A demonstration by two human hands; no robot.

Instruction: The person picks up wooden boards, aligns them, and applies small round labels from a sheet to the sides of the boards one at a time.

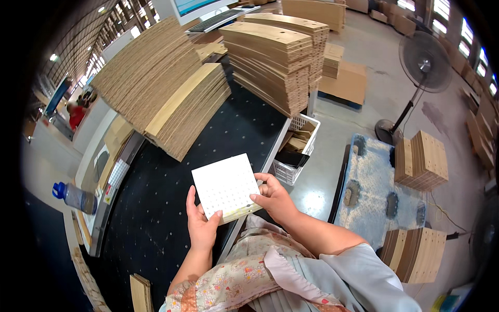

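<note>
Big workshop, grey floor, hi roof; ctr is a black, hole-dotted bench (156,208). Head view, the only one: nr its far end stand a tall stack of curved boards (148,78), a shorter stack (189,112) just beside it, & a drilled stack (270,57) by the far R corner. Monitor (200,5) & keyboard (221,20) beyond that end. Bottle w/ blue cap (75,197) past the L edge; wood strips (139,294) at the near end. Off the R edge: white crate (277,171) w/ offcuts, then blue pallet (369,182) & fan (425,65).

White piece (228,182), squarish w/ rows of small dots or holes (can't tell which), is over the bench's R edge, close to the wearer; can't tell if its underside touches. L hand (202,223) grips its L side, thumb on the near edge; R hand (278,200) grips its R side, thumb on top nr the near R corner.

Step in hand, prob.: a two-handed hold, maybe a look-over; moving it calls for an even grip both sides. Writing: small red-&-white label (109,195) nr the L edge, too small to read; no legible txt on the monitor.
</note>
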